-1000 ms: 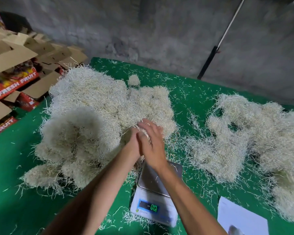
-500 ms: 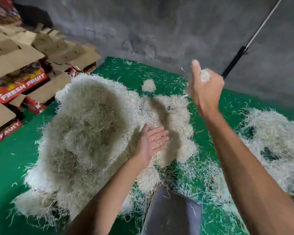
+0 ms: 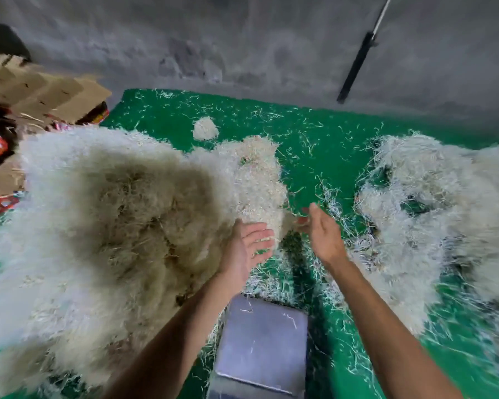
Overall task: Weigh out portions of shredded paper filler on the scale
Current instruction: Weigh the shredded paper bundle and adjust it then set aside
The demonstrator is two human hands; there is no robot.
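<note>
**Two open hands above a scale, between heaps of shredded paper**

Green fabric covers the table (image 3: 314,133), and loose pale strands are scattered all over it. A large, fluffy heap of off-white shredded paper filler (image 3: 104,226) takes up the left half of the view, blurred at its near edge. A second, flatter spread of the same shredded paper (image 3: 432,203) lies on the right side, well apart from the first. One small round tuft of paper (image 3: 204,128) sits alone near the far edge of the table.

The left hand (image 3: 247,249) is open, palm up, fingers spread, resting against the right edge of the large heap and gripping nothing. The right hand (image 3: 321,233) is also open and empty, fingers loosely extended, raised above the cloth between the two heaps.

Near the bottom centre, the grey square platform of the weighing scale (image 3: 261,347) stands between the two forearms. Only a few stray strands lie on it.

Brown cardboard boxes with red printed sides (image 3: 41,93) are stacked at far left, and a grey concrete wall (image 3: 242,38) rises behind.
</note>
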